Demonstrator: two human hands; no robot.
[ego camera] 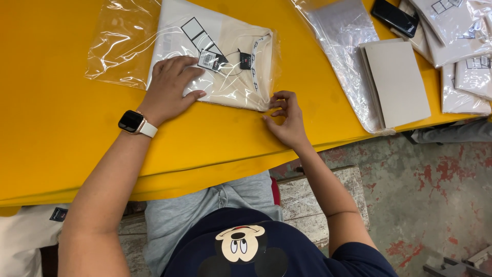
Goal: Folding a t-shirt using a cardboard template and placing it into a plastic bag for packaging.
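Observation:
A folded cream garment (233,77) with hang tags lies inside a clear plastic bag (123,46) on the yellow table (51,118). My left hand (171,87), with a watch on its wrist, lies flat on the bagged garment's near edge. My right hand (287,120) touches the bag's near right corner with curled fingertips, pinching or pressing the plastic. The bag's open flap stretches out to the left, past the garment.
A stack of grey cardboard sheets (397,82) lies on loose clear bags (343,36) at the right. Several bagged garments (461,46) and a black phone (394,16) sit at the far right. The table's front edge runs just above my lap.

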